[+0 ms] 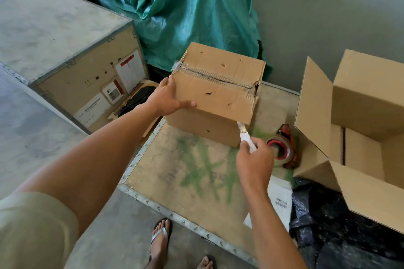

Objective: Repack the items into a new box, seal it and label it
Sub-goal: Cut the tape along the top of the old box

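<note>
Old box [216, 85] sits at the 12 o'clock end of the desk [175, 170], top seam taped, cardboard torn and punctured. The far side is crowded by a green tarp [188, 6]. Bare desk runs from the box toward 6 o'clock, smeared with green paint. Its metal-trimmed near edge slants from 9 o'clock down to 5 o'clock, with floor beyond. At 3 o'clock the new box [371, 98] stands with flaps up, hemming that side. The tape dispenser [282, 150] lies between it and the old box. At 5 o'clock I see a white label sheet [281, 201] partly under the right forearm, and a black plastic bag [328, 214] beside it. A large crate [65, 35] sits well apart at 10 o'clock. Left grip [168, 99] is released and flat: thumb lies on the old box's top left edge, fingers stretch straight along the near face at the upper corner. Right grip [254, 161] is clenched around the white handle of a knife [246, 135]. The blade points toward 11 o'clock and its tip meets the box's near right corner, just under the top flap edge. The old box lies at 12 o'clock from this grip, the dispenser just beside it at 3 o'clock.
</note>
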`<action>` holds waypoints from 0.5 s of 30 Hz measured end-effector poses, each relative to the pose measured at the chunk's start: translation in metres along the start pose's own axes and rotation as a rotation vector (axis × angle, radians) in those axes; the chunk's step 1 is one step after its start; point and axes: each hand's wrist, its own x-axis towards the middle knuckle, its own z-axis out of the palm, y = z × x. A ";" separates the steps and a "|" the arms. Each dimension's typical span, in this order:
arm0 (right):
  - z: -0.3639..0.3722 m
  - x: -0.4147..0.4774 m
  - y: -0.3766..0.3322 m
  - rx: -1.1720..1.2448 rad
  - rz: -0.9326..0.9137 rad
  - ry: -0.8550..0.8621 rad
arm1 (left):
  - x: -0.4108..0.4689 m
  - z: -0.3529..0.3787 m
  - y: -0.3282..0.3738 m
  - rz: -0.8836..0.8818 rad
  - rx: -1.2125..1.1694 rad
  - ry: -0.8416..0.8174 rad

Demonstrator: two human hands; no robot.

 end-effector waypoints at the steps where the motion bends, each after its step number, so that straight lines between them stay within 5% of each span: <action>1: 0.008 -0.014 0.013 0.016 0.047 0.007 | -0.001 0.000 0.000 0.002 -0.004 0.006; 7: 0.040 -0.057 0.081 -0.160 0.198 -0.070 | -0.009 -0.001 0.005 0.002 -0.022 0.010; 15: 0.057 -0.029 0.110 -0.621 -0.071 -0.112 | -0.013 0.000 0.005 0.008 -0.055 0.010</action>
